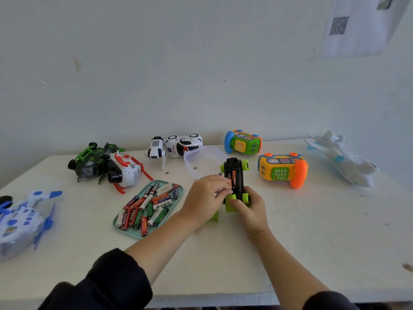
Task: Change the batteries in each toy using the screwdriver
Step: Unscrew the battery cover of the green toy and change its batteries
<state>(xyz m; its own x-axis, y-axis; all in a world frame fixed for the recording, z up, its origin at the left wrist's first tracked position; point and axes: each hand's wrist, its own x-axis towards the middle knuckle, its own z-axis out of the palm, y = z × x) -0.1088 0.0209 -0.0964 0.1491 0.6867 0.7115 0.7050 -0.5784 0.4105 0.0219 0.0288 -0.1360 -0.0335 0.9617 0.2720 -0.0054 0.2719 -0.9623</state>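
A black toy car with lime-green wheels (235, 175) lies upside down at the table's middle, its battery bay open with a battery showing inside. My right hand (250, 208) grips the car's near end around the green wheels. My left hand (206, 193) has its curled fingers at the bay, pinching a battery there. A teal tray (176, 186) of several loose batteries lies just left of my hands. A lime-green piece (215, 217) rests on the table under my left wrist. No screwdriver is visible.
A clear plastic box (202, 159) with small screws sits behind the car. Around stand two phone toys (282, 170) (243, 142), a white plane (342, 159), a police car (184, 144), a robot dog (156, 151), green and white drones (105, 163), and a blue one (20, 220).
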